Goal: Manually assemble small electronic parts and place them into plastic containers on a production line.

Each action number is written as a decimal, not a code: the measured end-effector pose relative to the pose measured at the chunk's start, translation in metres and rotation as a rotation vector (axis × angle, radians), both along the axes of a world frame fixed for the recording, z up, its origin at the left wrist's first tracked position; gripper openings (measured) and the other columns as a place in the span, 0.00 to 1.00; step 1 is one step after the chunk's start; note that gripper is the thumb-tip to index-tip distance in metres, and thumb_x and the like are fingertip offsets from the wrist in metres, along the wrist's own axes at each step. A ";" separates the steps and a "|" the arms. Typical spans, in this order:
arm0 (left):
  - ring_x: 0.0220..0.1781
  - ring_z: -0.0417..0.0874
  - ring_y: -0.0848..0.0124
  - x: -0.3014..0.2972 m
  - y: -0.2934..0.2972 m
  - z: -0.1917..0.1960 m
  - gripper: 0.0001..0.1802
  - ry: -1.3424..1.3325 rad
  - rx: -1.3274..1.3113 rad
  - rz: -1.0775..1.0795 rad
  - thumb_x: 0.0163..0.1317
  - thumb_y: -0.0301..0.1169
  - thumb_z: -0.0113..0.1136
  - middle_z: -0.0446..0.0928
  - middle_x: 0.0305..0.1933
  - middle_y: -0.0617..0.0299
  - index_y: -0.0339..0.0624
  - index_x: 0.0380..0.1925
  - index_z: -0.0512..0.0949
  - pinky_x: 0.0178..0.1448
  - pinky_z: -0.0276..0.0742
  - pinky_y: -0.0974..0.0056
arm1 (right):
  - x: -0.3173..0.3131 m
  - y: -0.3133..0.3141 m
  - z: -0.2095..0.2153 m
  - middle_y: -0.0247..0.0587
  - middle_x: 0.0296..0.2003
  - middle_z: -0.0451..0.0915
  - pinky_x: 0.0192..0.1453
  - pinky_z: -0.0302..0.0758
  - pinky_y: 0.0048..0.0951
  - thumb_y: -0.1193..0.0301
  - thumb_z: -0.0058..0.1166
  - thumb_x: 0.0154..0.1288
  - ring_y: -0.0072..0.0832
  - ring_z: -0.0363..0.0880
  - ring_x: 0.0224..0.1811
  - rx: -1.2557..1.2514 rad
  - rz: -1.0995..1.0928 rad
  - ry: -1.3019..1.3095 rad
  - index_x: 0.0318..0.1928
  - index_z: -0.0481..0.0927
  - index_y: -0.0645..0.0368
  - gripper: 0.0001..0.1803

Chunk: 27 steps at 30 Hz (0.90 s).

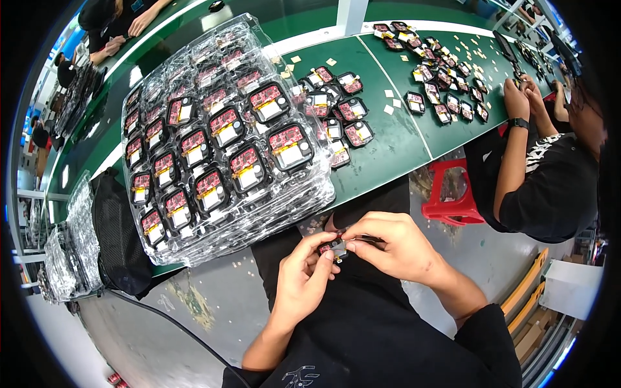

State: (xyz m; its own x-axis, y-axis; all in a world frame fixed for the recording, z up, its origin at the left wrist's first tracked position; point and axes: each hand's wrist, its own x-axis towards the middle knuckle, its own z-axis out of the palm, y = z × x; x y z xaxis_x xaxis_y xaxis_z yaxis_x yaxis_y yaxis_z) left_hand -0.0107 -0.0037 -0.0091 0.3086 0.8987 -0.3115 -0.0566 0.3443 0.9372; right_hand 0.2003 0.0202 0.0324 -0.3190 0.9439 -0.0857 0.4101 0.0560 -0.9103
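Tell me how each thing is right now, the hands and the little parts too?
Left hand: closed on the small module, over the lap.
Right hand: pinching the small module from the other side.
Clear trays: stacked on the table, pockets filled.
Loose modules: lying scattered on the green table.
Red stool: standing, unoccupied.

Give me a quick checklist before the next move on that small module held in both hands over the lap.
1. Left hand grips the small red and black module: ok.
2. Right hand pinches the module's other side: ok.
3. Thin dark tool in the right fingers, tip placement: cannot tell.
4. Stack of clear trays holding finished modules sits on the green table within reach: ok.
5. Loose modules lie apart from the tray stack: ok.
6. Co-worker's hands stay at the far pile, away from the work: ok.
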 end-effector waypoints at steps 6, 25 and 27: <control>0.37 0.85 0.77 0.005 0.000 -0.001 0.14 -0.047 -0.036 0.062 0.73 0.19 0.60 0.84 0.47 0.56 0.33 0.56 0.76 0.38 0.82 0.73 | -0.001 -0.006 -0.002 0.44 0.37 0.85 0.41 0.83 0.32 0.76 0.65 0.69 0.36 0.88 0.37 0.014 0.008 0.066 0.46 0.86 0.64 0.07; 0.44 0.88 0.71 0.011 -0.005 -0.003 0.16 -0.158 -0.015 0.153 0.73 0.17 0.60 0.85 0.49 0.52 0.28 0.59 0.74 0.49 0.89 0.66 | -0.009 -0.016 -0.002 0.43 0.36 0.86 0.37 0.84 0.32 0.78 0.69 0.63 0.38 0.89 0.35 0.142 -0.098 -0.033 0.45 0.87 0.60 0.10; 0.46 0.88 0.70 0.010 -0.005 -0.003 0.17 -0.139 0.009 0.142 0.73 0.16 0.59 0.85 0.50 0.52 0.28 0.60 0.74 0.52 0.89 0.66 | -0.012 -0.017 -0.005 0.43 0.35 0.86 0.36 0.83 0.33 0.80 0.69 0.62 0.38 0.88 0.33 0.200 -0.104 -0.026 0.44 0.87 0.60 0.10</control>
